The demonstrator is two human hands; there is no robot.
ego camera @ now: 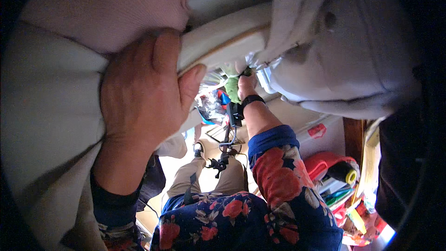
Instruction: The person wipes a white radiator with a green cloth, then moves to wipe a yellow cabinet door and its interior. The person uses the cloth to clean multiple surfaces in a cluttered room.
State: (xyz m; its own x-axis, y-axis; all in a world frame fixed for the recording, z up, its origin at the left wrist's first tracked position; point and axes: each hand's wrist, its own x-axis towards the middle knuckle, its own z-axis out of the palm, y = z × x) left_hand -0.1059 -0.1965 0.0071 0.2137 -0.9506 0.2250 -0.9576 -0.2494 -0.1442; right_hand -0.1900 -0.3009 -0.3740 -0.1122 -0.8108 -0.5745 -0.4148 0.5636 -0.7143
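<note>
Large and close, my left hand (pixel 143 90) presses against hanging pale cloth (pixel 52 87) and a pink ribbed garment (pixel 115 3). Its fingers are bent, and their tips are hidden; the thumb lies beside a pale curved edge with a thin brown line (pixel 226 45). Farther in, my right hand (pixel 247 83) reaches up beside a green cloth (pixel 232 89) and some shiny clear plastic (pixel 252 59). A small dark patch shows at its fingers, too small to name. A black band circles the right wrist. Whether either hand grips anything is unclear.
A pale garment (pixel 341 55) hangs at the right. Clear plastic wrapping (pixel 212 106) and a black device on a stand (pixel 234 114) are below my right hand. At lower right a red container (pixel 331 164) holds several items. Another person's shoe (pixel 198 149) may be on the floor.
</note>
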